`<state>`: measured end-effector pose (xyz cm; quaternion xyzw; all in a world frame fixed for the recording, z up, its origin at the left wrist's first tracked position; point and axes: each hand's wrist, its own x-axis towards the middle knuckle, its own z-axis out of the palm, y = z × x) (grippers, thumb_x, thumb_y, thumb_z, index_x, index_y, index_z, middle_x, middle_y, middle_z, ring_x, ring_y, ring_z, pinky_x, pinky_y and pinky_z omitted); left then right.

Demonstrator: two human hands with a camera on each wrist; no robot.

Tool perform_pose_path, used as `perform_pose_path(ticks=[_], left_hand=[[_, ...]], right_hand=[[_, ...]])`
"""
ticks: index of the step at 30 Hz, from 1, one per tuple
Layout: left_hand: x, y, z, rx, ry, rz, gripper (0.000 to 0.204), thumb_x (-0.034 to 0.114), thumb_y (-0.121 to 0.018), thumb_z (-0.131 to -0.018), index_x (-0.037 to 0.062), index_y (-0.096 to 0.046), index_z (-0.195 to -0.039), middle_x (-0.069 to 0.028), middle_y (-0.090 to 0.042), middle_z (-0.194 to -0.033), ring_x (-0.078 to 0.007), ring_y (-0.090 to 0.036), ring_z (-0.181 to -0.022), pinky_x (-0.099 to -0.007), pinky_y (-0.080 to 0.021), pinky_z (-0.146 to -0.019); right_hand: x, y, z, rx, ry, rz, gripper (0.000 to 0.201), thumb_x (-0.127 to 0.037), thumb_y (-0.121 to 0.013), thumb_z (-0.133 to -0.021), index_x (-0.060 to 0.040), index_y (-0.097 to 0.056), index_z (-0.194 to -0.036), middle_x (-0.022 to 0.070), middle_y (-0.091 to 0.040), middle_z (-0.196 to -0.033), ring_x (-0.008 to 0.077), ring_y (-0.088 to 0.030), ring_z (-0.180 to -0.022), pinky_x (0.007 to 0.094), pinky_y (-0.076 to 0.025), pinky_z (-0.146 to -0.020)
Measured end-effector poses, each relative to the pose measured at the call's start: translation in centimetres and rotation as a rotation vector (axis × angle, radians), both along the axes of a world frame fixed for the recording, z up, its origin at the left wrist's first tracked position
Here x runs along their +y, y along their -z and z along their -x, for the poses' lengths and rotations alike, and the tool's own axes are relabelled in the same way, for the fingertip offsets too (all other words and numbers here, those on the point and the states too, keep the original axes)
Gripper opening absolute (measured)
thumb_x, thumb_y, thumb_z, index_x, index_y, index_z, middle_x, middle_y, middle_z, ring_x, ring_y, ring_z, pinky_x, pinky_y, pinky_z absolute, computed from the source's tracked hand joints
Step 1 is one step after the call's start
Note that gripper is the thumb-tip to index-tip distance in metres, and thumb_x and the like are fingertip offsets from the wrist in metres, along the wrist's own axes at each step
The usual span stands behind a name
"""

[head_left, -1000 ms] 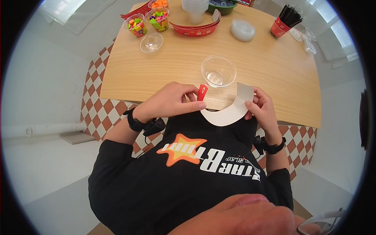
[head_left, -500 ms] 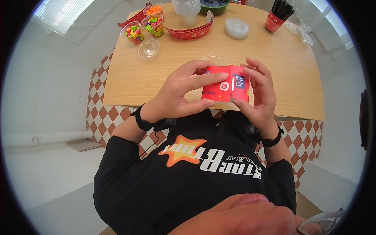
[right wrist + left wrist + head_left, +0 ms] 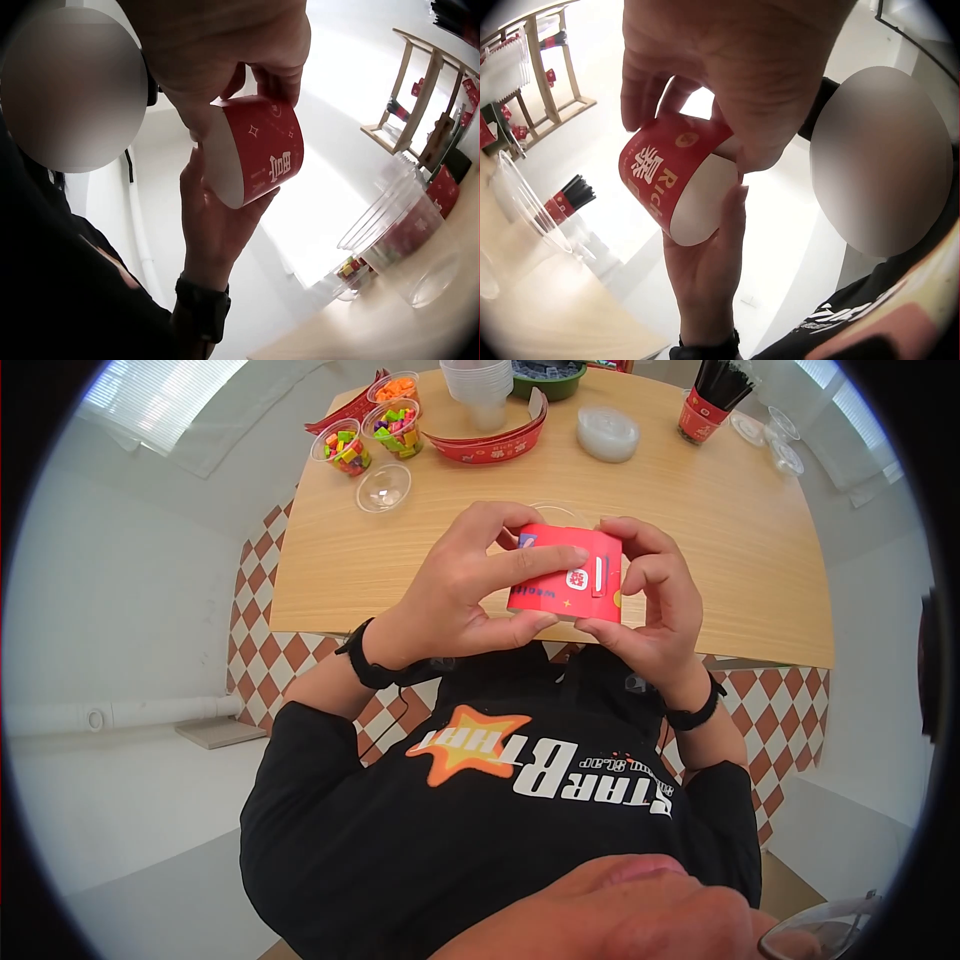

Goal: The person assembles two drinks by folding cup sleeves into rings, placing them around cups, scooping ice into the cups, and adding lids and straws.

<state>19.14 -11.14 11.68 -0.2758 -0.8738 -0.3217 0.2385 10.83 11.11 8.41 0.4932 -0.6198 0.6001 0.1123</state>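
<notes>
A red printed paper cup sleeve (image 3: 577, 580) is bent round into a ring with its ends joined, held up between both hands over the table's near edge. My left hand (image 3: 455, 575) grips its left side, index finger laid across the printed face near the seam and thumb at the lower rim. On the other side my right hand (image 3: 660, 590) pinches the sleeve, thumb at the bottom edge and curled fingers at the top. The pale inside of the sleeve (image 3: 705, 202) shows in the left wrist view. Behind it, mostly hidden, stands a clear plastic cup (image 3: 560, 512).
Cups of colourful blocks (image 3: 347, 452) and a clear dome lid (image 3: 384, 488) are at the table's left. Flat red sleeves (image 3: 490, 448), stacked clear cups (image 3: 480, 382), stacked lids (image 3: 607, 435) and a cup of black straws (image 3: 705, 415) stand toward the back.
The sleeve was an open curved strip with its pale side up; it was curled into a red ring. Since half a second ago its ends overlap more closely and the hands have drawn together.
</notes>
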Motion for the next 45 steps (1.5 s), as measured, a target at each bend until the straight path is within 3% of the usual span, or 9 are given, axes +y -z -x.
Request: perform_pose_path(ticks=[3, 6, 8, 15, 17, 23, 32, 39, 45], left_hand=[[-0.1, -0.1, 0.1, 0.029, -0.022, 0.034, 0.053, 0.034, -0.075, -0.074, 0.0133, -0.07, -0.122, -0.0147, -0.054, -0.115, -0.026, -0.057, -0.098, -0.0369, -0.052, -0.083], [0.4, -0.5, 0.1, 0.036, -0.008, 0.051, 0.051, 0.028, -0.078, -0.072, 0.0146, -0.071, -0.121, -0.0145, -0.053, -0.115, -0.0266, -0.057, -0.099, -0.0373, -0.052, -0.083], [0.7, -0.1, 0.2, 0.084, -0.071, 0.071, 0.051, 0.015, -0.079, -0.069, 0.0173, -0.071, -0.119, -0.0149, -0.057, -0.114, -0.03, -0.057, -0.102, -0.0388, -0.051, -0.083], [1.1, -0.1, 0.4, 0.196, -0.18, 0.089, 0.049, 0.006, -0.075, -0.065, 0.017, -0.073, -0.113, -0.0129, -0.062, -0.11, -0.0306, -0.061, -0.096, -0.037, -0.053, -0.076], [1.2, -0.1, 0.5, 0.203, -0.19, 0.106, 0.05, -0.002, -0.071, -0.066, 0.0152, -0.074, -0.113, -0.0103, -0.063, -0.113, -0.0256, -0.062, -0.094, -0.0332, -0.052, -0.071], [1.7, -1.0, 0.1, 0.239, -0.23, 0.178, 0.049, 0.001, -0.073, -0.063, 0.0124, -0.073, -0.111, -0.0092, -0.064, -0.109, -0.0271, -0.061, -0.09, -0.0348, -0.052, -0.071], [1.9, -2.2, -0.4, 0.223, -0.294, 0.269, 0.042, 0.009, -0.075, -0.065, 0.0077, -0.071, -0.107, -0.0085, -0.062, -0.105, -0.0272, -0.06, -0.091, -0.0354, -0.052, -0.072], [2.0, -2.5, -0.4, 0.163, -0.351, 0.247, 0.048, 0.0, -0.07, -0.067, 0.0092, -0.071, -0.113, -0.0118, -0.064, -0.106, -0.0288, -0.061, -0.09, -0.0364, -0.052, -0.076], [1.9, -1.6, 0.5, 0.304, -0.291, 0.207, 0.036, 0.006, -0.073, -0.068, 0.0106, -0.071, -0.104, -0.0096, -0.065, -0.103, -0.0277, -0.063, -0.09, -0.0358, -0.054, -0.072]], right_hand=[[-0.1, -0.1, 0.0, 0.016, 0.011, -0.001, 0.046, -0.018, -0.091, -0.067, -0.0067, -0.054, -0.092, 0.0238, -0.061, -0.124, 0.0318, -0.062, -0.114, 0.0383, -0.051, -0.093], [-0.4, 0.0, -0.1, 0.026, 0.012, -0.005, 0.047, -0.02, -0.092, -0.066, -0.0063, -0.054, -0.091, 0.0248, -0.061, -0.123, 0.0332, -0.063, -0.114, 0.0383, -0.052, -0.092], [-0.6, -0.2, -0.2, 0.024, 0.013, -0.006, 0.048, -0.021, -0.092, -0.066, -0.006, -0.054, -0.091, 0.0253, -0.062, -0.123, 0.034, -0.063, -0.114, 0.0381, -0.052, -0.092], [-1.1, -0.6, -0.9, 0.107, 0.086, -0.029, 0.034, 0.002, -0.076, -0.07, -0.0031, -0.054, -0.096, 0.0269, -0.063, -0.123, 0.0372, -0.065, -0.111, 0.0378, -0.053, -0.092], [-1.2, -0.1, -0.7, 0.127, 0.134, -0.024, 0.034, 0.005, -0.072, -0.07, -0.0024, -0.054, -0.097, 0.0269, -0.063, -0.122, 0.0382, -0.066, -0.11, 0.0386, -0.054, -0.092], [-1.8, 0.3, -0.3, 0.184, 0.128, 0.071, 0.035, 0.008, -0.072, -0.07, -0.0003, -0.056, -0.1, 0.0256, -0.065, -0.12, 0.0382, -0.065, -0.112, 0.0401, -0.056, -0.092], [-2.3, -0.4, -0.1, 0.387, 0.272, 0.003, 0.036, 0.008, -0.073, -0.071, 0.0018, -0.06, -0.104, 0.0228, -0.069, -0.112, 0.0362, -0.07, -0.1, 0.0373, -0.06, -0.082], [-2.7, -0.5, 0.0, 0.418, 0.307, 0.016, 0.031, 0.007, -0.074, -0.071, 0.0022, -0.065, -0.101, 0.0198, -0.071, -0.105, 0.0335, -0.072, -0.095, 0.0361, -0.06, -0.076], [-2.7, -1.0, 0.1, 0.444, 0.309, 0.055, 0.031, 0.006, -0.075, -0.07, 0.0015, -0.067, -0.1, 0.0187, -0.072, -0.102, 0.0325, -0.072, -0.091, 0.0353, -0.06, -0.074]])
